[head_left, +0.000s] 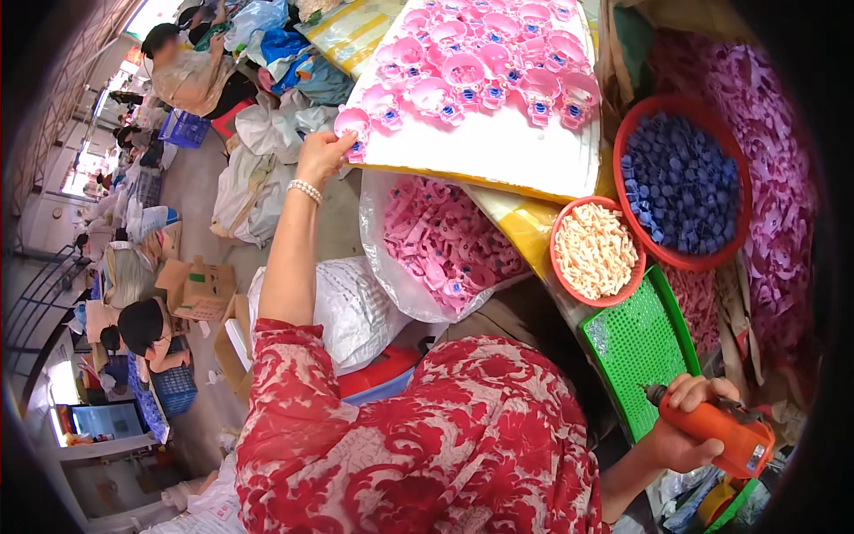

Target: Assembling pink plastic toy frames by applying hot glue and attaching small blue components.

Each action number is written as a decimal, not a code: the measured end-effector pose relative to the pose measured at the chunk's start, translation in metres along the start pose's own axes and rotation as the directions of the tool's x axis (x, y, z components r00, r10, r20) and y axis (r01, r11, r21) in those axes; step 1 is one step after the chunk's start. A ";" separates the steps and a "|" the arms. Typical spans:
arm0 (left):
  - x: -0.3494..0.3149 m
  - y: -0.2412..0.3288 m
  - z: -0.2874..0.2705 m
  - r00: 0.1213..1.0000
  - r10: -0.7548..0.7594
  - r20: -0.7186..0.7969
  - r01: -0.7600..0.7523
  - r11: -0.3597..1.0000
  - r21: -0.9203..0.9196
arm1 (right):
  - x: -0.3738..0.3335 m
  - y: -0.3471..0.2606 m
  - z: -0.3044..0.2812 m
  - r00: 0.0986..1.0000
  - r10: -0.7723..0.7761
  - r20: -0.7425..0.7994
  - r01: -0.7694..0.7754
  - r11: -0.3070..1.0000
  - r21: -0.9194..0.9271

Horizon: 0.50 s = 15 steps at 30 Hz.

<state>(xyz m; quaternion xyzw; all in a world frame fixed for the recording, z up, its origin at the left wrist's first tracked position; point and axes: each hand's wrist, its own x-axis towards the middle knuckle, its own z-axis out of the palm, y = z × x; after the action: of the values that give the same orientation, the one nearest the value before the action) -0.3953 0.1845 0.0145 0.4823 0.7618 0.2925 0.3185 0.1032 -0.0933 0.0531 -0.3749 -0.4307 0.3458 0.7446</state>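
White board (498,147), left hand (322,156) pinching pink piece (352,123)

Left hand (322,156): fingertips cover part of the pink plastic piece (353,125) they pinch; its shape under the grip is unreadable. Right hand (689,425): palm side hidden behind the orange power screwdriver (722,429); bit tip too small to make out. Past that grip, the green perforated tray (636,347) is partly covered by the red basket (598,252).
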 end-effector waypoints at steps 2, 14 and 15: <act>0.000 -0.001 0.001 1.000 0.002 -0.010 -0.002 1.000 0.001 | 0.000 0.001 0.000 1.000 0.003 -0.007 -0.003 1.000 -0.006; -0.016 -0.001 0.032 0.943 0.266 -0.198 -0.273 0.962 -0.007 | 0.003 0.007 -0.005 1.000 0.025 -0.011 -0.025 0.999 -0.020; -0.017 0.000 0.034 0.938 0.265 -0.225 -0.269 0.963 0.014 | 0.003 0.008 -0.006 1.000 0.025 -0.003 -0.025 0.999 -0.022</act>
<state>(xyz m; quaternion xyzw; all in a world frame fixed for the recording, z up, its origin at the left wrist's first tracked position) -0.3632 0.1737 -0.0032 0.5424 0.7178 0.3922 0.1917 0.1077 -0.0889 0.0454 -0.3890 -0.4288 0.3498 0.7365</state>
